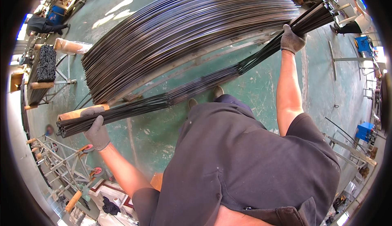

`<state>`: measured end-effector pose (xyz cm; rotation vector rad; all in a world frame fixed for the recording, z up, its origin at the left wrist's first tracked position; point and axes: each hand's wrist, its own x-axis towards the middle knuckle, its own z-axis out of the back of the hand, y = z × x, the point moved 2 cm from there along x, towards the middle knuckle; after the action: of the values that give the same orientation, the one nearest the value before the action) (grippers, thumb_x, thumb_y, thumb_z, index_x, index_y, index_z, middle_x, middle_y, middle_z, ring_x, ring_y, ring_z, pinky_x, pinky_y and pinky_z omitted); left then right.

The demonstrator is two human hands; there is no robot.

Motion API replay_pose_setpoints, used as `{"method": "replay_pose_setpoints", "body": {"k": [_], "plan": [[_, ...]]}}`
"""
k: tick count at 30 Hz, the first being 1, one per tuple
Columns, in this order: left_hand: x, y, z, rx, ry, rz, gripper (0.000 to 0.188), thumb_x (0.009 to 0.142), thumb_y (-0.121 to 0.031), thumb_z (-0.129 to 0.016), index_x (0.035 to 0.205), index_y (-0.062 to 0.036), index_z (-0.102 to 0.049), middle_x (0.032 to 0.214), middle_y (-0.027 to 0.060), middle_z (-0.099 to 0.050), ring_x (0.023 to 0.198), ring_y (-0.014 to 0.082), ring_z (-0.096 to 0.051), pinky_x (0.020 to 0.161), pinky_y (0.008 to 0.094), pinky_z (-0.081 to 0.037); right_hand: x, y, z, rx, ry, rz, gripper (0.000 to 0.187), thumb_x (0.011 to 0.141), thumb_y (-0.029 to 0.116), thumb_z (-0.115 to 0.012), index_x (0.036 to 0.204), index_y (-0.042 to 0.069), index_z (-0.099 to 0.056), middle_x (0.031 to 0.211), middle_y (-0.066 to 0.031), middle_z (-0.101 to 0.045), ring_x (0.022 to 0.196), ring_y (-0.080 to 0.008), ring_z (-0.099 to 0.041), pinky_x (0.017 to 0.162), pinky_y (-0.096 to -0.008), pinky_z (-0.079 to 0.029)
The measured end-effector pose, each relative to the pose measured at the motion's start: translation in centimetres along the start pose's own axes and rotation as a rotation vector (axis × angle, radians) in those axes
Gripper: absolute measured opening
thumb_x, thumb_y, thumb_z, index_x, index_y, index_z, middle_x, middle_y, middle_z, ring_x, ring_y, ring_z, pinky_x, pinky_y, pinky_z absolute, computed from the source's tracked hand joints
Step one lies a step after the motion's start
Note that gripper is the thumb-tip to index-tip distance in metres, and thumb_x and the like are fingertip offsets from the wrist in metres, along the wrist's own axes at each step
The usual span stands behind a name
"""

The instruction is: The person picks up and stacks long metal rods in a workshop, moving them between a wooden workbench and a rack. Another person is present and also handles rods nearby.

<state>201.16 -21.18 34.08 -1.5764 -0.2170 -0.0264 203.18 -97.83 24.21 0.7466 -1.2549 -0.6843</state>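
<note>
A bundle of long, thin dark rods [204, 85] spans the view in front of my body, sagging in the middle. Near its left end my left hand [98, 133], in a grey glove, is closed round it, with thumb in front and fingertips over the far side. My right hand [292, 41], gloved alike, grips the bundle close to its right end, which is raised farther away from me. Just beyond the bundle lies a wide layer of similar rods [183, 30] side by side on a metal rack [188, 62]. A brown padded roll [77, 113] sits beside my left hand.
Another stack of rods [47, 64] rests on a stand at the left, near a wrapped brown roll [71, 46]. A wheeled metal frame [67, 158] stands at lower left. Other people [41, 23] are at the far left and right. Blue boxes [364, 131] line the right side.
</note>
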Motion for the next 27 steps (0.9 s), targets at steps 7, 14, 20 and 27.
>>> {"method": "replay_pose_setpoints", "body": {"k": [7, 14, 20, 27], "plan": [[1.0, -0.6, -0.7, 0.017, -0.006, -0.030, 0.039, 0.070, 0.005, -0.062, 0.108, -0.0013, -0.062, 0.102, 0.0157, -0.070, 0.100, 0.0298, -0.066, 0.106, 0.0457, -0.048, -1.4, 2.3, -1.0, 0.080, 0.004, -0.085, 0.044, 0.066, 0.013, -0.089, 0.105, -0.002, -0.076, 0.101, -0.0098, -0.080, 0.091, -0.0238, -0.076, 0.089, -0.0359, -0.058], [2.7, -1.8, 3.7, 0.090, -0.054, -0.085, 0.040, 0.073, 0.005, -0.062, 0.113, 0.0014, -0.065, 0.109, 0.0169, -0.071, 0.108, 0.0317, -0.066, 0.111, 0.0464, -0.045, -2.1, 3.7, -3.3, 0.042, 0.061, 0.004, 0.035, 0.067, 0.014, -0.084, 0.097, 0.001, -0.071, 0.090, -0.0083, -0.077, 0.083, -0.0251, -0.073, 0.085, -0.0367, -0.058], [4.9, -1.6, 8.2, 0.022, -0.226, -0.060, 0.038, 0.075, 0.010, -0.063, 0.112, 0.0034, -0.067, 0.108, 0.0155, -0.071, 0.108, 0.0296, -0.067, 0.107, 0.0430, -0.049, -4.8, 7.3, -5.5, 0.198, 0.105, -0.020, 0.036, 0.070, 0.014, -0.084, 0.099, 0.002, -0.066, 0.090, -0.0051, -0.074, 0.083, -0.0221, -0.071, 0.085, -0.0348, -0.057], [6.1, 5.4, 19.7, 0.163, -0.678, -0.005, 0.030, 0.092, 0.001, -0.073, 0.120, 0.0117, -0.075, 0.116, 0.0162, -0.075, 0.105, 0.0235, -0.071, 0.096, 0.0366, -0.060, -10.0, 5.5, -8.8, 0.306, 0.234, -0.092, 0.052, 0.071, 0.019, -0.090, 0.112, 0.003, -0.063, 0.096, -0.0038, -0.073, 0.087, -0.0195, -0.070, 0.088, -0.0325, -0.055]]}}
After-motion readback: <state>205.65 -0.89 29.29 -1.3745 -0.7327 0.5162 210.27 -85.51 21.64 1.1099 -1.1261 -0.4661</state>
